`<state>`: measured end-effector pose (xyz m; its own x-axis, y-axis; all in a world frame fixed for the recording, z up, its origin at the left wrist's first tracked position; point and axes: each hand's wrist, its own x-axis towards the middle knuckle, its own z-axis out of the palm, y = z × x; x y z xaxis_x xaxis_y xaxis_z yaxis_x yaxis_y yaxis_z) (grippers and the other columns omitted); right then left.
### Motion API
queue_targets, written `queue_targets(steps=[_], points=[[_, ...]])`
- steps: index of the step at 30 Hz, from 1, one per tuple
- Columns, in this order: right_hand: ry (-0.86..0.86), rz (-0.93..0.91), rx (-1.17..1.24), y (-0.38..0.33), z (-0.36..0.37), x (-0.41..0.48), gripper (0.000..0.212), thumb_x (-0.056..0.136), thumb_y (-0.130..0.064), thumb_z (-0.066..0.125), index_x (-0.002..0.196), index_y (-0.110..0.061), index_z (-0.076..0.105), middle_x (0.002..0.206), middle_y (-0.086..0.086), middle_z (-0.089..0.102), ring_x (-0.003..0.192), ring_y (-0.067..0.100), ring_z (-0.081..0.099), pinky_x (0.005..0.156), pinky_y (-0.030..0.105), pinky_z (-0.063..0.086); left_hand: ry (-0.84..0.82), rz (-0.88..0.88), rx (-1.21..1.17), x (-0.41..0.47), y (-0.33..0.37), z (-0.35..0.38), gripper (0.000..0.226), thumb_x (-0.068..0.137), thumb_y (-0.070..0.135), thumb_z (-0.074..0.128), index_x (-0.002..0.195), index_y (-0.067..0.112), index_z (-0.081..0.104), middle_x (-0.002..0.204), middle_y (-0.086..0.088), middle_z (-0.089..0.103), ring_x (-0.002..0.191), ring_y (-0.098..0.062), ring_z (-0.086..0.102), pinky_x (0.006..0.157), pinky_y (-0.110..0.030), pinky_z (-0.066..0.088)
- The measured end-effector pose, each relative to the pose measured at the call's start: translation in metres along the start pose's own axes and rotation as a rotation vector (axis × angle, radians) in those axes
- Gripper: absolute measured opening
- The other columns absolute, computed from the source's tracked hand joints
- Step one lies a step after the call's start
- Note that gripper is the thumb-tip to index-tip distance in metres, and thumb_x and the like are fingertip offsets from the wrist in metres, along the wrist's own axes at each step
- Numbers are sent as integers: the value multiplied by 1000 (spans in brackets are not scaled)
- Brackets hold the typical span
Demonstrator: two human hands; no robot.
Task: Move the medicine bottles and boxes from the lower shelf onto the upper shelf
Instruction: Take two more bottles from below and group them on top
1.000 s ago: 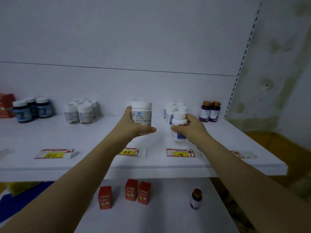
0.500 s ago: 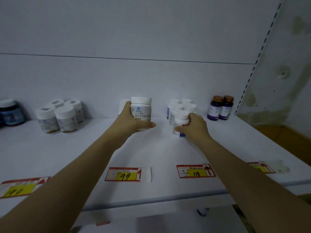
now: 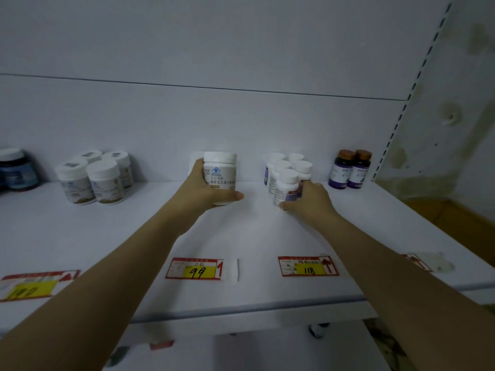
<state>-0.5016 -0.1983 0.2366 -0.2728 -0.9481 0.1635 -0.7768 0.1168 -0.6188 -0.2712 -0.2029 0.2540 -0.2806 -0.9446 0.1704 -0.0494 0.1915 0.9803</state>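
Head view: looks along the upper shelf [image 3: 128, 236], with both bare forearms reaching in from below.
Left hand: the left hand [image 3: 206, 192] is wrapped round a big white bottle [image 3: 220, 178], fingers behind it and thumb across its front, low down.
Big white bottle: upright over the middle of the upper shelf, just in front of another white bottle [image 3: 195, 160] by the back wall. I cannot tell if its base is on the shelf. It is about where it was half a second ago.
Right hand: the right hand [image 3: 308, 203] is curled round a small white bottle [image 3: 286, 187], gripping it from its right side.
Small white bottle: about upright on the upper shelf, at the front of a cluster of like bottles [image 3: 293, 164], which it seems to touch. A second ago it was held clear in front of them.
Neighbours: two purple bottles [image 3: 351, 170] with brown caps stand to the right, four white bottles [image 3: 93, 178] to the left, and a dark blue bottle [image 3: 16, 170] at the far left edge.
Price tags: the 99 tag [image 3: 198, 269] and the 118 tag [image 3: 308, 266] lie near the shelf's front, lower in the frame than a second ago.
Lower shelf: the lower shelf [image 3: 267, 354] is now only a strip at the bottom. Only an edge of a red box [image 3: 160, 345] and the top of a dark bottle [image 3: 318, 329] show. A second ago three red boxes and the whole bottle were in plain view.
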Motion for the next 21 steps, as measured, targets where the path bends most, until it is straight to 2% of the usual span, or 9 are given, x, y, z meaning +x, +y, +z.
queue_targets(steps=[3,5,7,9,11,13,18,21], points=[[-106,13,-226,0,-9,-13,39,85,-24,64,120,-7,59,120,14,62,108,28,60,88,31,48,19,5,1,-13,2,-1,80,60,8,84,127,17,41,119,-17,56,101,-28,63,84,-39,57],[-161,30,-332,-6,-15,-23,34,88,-22,58,117,-5,58,118,14,62,106,28,59,80,27,44,37,8,0,-24,4,-2,78,63,6,83,128,17,41,119,-17,56,104,-30,63,84,-40,57],[-208,28,-368,-15,-17,-28,35,89,-21,56,119,-3,56,119,15,60,108,29,58,75,26,42,42,8,20,-36,7,-7,83,58,16,87,129,17,42,119,-17,58,105,-32,63,84,-42,57],[-259,-12,-406,-27,-17,-34,39,89,-23,56,123,-3,55,122,16,59,112,30,56,81,27,45,71,2,40,-53,10,-13,86,56,23,88,129,16,44,115,-16,60,100,-30,66,82,-40,58],[-306,-88,-456,-43,-14,-39,40,92,-25,54,125,-2,53,125,15,57,115,29,55,90,28,46,134,-12,50,-70,12,-21,76,63,19,85,126,12,43,106,-13,61,89,-22,67,77,-33,58],[-322,-178,-503,-60,-7,-46,39,93,-26,52,123,-2,54,126,14,56,115,29,55,88,28,46,213,-29,59,-90,15,-31,63,72,12,79,123,10,42,99,-10,59,82,-17,64,71,-26,58],[-356,-285,-523,-103,20,-59,39,90,-24,54,125,-6,53,132,14,52,120,31,50,95,32,43,362,-60,104,-137,22,-77,48,82,9,67,123,9,43,103,-11,59,89,-19,63,66,-20,57],[-365,-312,-486,-128,36,-67,34,89,-25,56,118,-6,57,123,13,57,110,28,55,85,30,45,427,-74,117,-158,24,-110,47,82,10,67,121,15,41,106,-9,58,89,-18,63,66,-20,56]])
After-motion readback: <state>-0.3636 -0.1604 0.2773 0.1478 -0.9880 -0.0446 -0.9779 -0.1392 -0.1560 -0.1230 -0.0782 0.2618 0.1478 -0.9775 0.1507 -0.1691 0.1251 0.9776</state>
